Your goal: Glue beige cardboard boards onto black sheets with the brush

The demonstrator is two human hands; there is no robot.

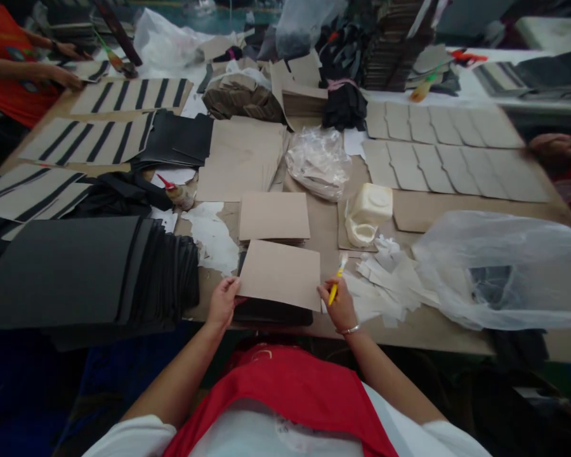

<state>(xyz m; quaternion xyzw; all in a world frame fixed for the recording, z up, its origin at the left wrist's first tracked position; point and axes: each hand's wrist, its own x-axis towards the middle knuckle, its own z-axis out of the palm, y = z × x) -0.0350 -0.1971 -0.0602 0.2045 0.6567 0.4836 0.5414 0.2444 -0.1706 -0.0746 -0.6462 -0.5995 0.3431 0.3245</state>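
Note:
A beige cardboard sheet (280, 274) is held by its two sides, tilted a little, over a black stack (271, 312) at the table's front edge. My left hand (224, 301) pinches its left edge, thumb on top. My right hand (339, 303) grips a yellow-handled brush (334, 292), bristles upward, while its fingertips also hold the sheet's right edge. Just behind lies a pile of similar beige sheets (275, 216). To the right of it stands a cut-open cream plastic jug (370, 212) with pale residue around its opening.
Large black sheets (66, 273) are piled at left. A red-tipped glue bottle (177, 192) stands behind them. White paper scraps (385, 279) and a clear plastic bag (509, 266) lie at right. Overlapping grey panels (457, 168) cover the back right. A co-worker's hand (65, 77) rests at far left.

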